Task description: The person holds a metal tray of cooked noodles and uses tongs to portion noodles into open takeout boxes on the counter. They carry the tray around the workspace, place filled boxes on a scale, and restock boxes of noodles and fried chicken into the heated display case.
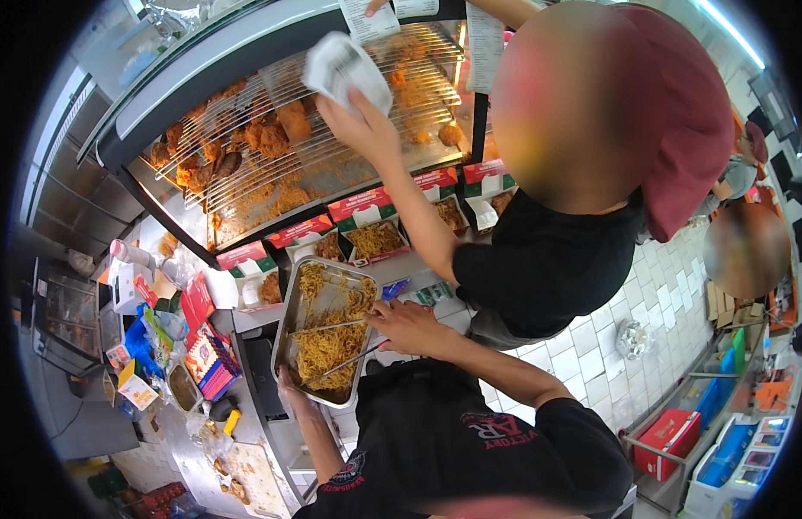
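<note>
My left hand (296, 392), in what looks like a clear glove, grips the near left rim of a metal tray (279, 344). The tray, tilted in view, holds yellow noodles (333, 353), most of them heaped at its near end. In my right hand (411, 326) are metal tongs (336, 324), their two arms spread over the noodles. Just beyond the tray, open red, white and green food boxes stand in a row; one box (375, 241) holds noodles, and another (268, 290) holds a fried piece and a white packet.
A heated display case (200, 239) with wire racks of fried chicken (271, 136) stands ahead. A co-worker (557, 266) close on the right holds a white paper packet (349, 74). Left is a cluttered counter (245, 454); shelving with a red box (667, 444) is at right.
</note>
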The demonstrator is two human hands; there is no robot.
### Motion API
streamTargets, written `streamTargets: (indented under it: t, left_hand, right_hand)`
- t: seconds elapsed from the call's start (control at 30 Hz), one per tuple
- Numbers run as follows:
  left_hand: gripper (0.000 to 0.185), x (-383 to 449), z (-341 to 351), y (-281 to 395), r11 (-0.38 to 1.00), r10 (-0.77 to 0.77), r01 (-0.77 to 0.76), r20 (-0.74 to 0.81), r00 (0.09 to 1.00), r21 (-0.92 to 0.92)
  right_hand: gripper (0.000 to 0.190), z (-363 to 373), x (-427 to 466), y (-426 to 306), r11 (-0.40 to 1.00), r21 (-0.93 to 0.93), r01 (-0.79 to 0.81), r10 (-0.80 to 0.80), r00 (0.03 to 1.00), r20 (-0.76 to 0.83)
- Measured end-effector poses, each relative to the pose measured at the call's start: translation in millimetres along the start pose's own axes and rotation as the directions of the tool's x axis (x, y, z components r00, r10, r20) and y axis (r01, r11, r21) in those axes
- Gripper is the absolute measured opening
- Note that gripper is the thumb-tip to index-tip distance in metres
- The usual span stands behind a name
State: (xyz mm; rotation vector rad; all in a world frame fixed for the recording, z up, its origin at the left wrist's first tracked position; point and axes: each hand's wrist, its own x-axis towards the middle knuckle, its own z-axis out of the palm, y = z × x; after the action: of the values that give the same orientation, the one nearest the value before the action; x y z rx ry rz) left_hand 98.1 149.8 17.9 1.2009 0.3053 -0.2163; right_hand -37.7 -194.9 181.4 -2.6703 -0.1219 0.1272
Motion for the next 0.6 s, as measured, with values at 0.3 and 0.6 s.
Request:
streamTargets:
  t: [0.3, 0.6]
  left_hand:
    - [0.053, -25, -10, 10, 0.999, -0.031, 0.026, -0.219, 0.975, -0.026]
    - [0.050, -20, -53, -8, 0.983, -0.103, 0.077, -0.160, 0.982, -0.164]
  right_hand:
    - [0.080, 17, 19, -6, 0.997, -0.055, 0.058, -0.058, 0.998, -0.001]
    - [0.090, -23, 15, -17, 0.984, -0.134, 0.121, -0.115, 0.992, 0.055]
